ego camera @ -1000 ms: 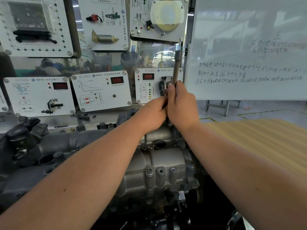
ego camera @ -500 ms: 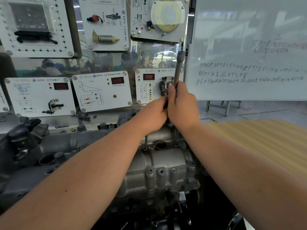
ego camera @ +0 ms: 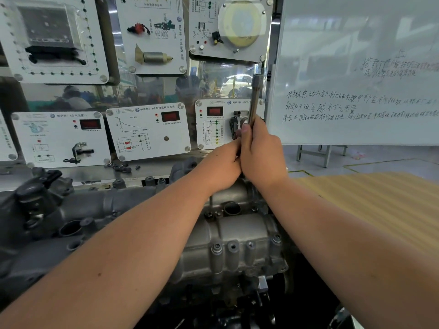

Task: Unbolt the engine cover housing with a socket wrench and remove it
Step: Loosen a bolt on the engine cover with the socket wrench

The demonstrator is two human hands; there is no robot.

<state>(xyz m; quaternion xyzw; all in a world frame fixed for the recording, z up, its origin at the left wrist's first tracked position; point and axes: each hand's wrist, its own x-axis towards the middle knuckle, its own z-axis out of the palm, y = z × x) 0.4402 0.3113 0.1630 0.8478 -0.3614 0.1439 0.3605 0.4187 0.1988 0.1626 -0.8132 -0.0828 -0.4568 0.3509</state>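
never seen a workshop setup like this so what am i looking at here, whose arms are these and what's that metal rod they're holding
The picture comes from a camera worn on a person's head, looking forward and down, so the two bare arms are the wearer's own. The left hand and right hand sit pressed together, both gripping a long silver metal socket wrench that stands nearly upright. Below them lies a grey cast-metal engine cover housing with bolts along its edge. Behind it hang white training panels with small red displays, and to the right stands a whiteboard with handwriting.
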